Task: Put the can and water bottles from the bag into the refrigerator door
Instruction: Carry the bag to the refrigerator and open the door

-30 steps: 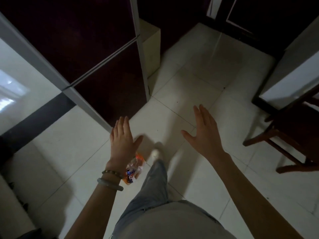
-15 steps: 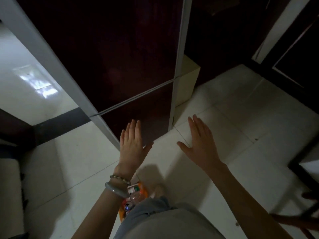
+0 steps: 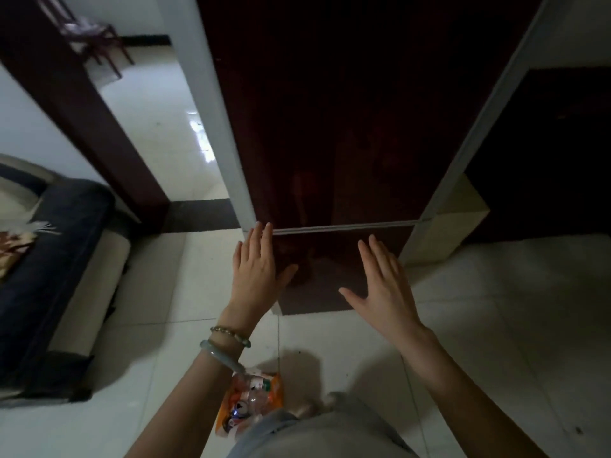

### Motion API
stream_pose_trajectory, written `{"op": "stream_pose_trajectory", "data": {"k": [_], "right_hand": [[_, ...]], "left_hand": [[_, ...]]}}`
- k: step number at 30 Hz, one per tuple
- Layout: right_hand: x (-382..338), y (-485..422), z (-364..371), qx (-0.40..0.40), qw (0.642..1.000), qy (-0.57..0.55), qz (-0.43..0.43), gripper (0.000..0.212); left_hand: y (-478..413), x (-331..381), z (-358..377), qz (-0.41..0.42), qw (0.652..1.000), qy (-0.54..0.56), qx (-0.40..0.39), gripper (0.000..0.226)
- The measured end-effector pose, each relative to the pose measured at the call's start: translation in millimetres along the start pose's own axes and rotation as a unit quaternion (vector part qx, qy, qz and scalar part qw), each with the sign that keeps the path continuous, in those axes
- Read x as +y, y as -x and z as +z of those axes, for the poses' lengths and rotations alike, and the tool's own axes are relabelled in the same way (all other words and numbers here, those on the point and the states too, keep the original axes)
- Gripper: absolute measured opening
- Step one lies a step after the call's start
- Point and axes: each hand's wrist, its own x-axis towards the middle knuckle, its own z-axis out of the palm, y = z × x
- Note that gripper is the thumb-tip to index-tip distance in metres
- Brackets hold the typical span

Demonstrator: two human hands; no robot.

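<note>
In the head view a closed fridge with dark red doors and pale grey edges fills the middle, and a light seam runs between its upper and lower door. The left hand is stretched out flat, fingers straight and close together, thumb out to the side. Its fingertips reach the seam at the fridge's left corner, though it is unclear whether they touch it. The right hand is also flat and spread, holding nothing, in front of the lower door toward the fridge's right side. Two bracelets sit on the left wrist. The orange bag lies on the white tiled floor in front of the fridge, under the left forearm and just beside the person's leg. Clear bottles show inside it; the can cannot be made out. A dark sofa stands left of the fridge, a pale box is against the fridge's right side, and a chair stands beyond a doorway, far to the left.
</note>
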Motion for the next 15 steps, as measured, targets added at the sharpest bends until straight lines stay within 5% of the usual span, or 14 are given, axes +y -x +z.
{"op": "stream_pose_trajectory", "data": {"k": [9,15], "right_hand": [[-24.4,-131.8,-50.6,0.078,0.980,0.045,-0.177,0.076],[-64.5,-207.7,-79.3,0.123,0.960,0.083,-0.239,0.074]], "left_hand": [[-107.1,-29.1,-75.3,-0.127,0.984,0.043,0.113,0.094],[-170.7,-39.1,-127.5,-0.130,0.976,0.067,0.159,0.094]]}}
